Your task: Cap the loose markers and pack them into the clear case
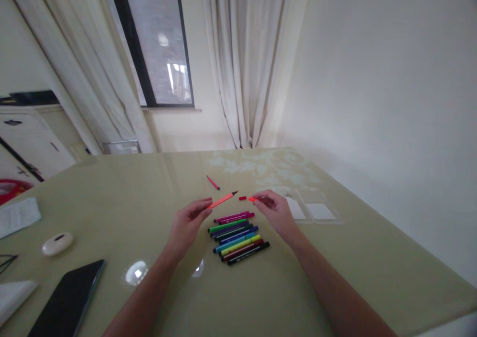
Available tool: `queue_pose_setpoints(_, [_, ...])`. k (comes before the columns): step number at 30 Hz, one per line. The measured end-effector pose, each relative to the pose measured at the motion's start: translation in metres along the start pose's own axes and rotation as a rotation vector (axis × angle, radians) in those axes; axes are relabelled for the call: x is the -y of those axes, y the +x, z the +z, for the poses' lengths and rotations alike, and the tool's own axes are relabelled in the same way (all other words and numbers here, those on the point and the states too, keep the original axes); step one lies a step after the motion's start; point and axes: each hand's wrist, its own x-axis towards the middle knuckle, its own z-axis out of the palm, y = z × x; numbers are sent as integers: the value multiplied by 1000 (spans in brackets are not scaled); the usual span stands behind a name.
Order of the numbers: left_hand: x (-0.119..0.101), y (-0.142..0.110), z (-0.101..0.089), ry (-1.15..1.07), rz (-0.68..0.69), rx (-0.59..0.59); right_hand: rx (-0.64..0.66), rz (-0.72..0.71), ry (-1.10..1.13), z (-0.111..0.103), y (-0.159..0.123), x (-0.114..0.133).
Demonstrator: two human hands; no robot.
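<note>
My left hand (pixel 191 221) pinches an orange felt-tip pen (pixel 223 199) near its back end, its bare tip tilted up to the right. Between the fingers of my right hand (pixel 274 210) is a small orange pen cap (pixel 252 199), apart from the pen. A red cap (pixel 242 198) lies on the table just left of it. Farther back rests an uncapped red pen (pixel 213 182). Below both hands, a row of several capped felt-tip pens lies side by side, from a magenta pen (pixel 233 216) at the back to a black pen (pixel 248 253) at the front.
On the left of the table (pixel 149 203) are a dark tablet or phone (pixel 69 299), a white oval object (pixel 57 244) and a pale folded cloth or packet (pixel 19 216). White card-like rectangles (pixel 319 211) show at the right. A wall (pixel 391 103) borders the right side.
</note>
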Motion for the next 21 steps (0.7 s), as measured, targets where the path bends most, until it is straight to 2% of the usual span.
queue_pose_setpoints(6, [-9, -5, 4, 31, -52, 60, 31, -25, 174, 4, -3, 15])
queue_pose_setpoints(16, [-9, -7, 7, 6, -44, 117, 46, -48, 167, 7, -6, 25])
queue_pose_setpoints(21, [-12, -8, 8, -11, -44, 128, 38, -146, 56, 5, -6, 21])
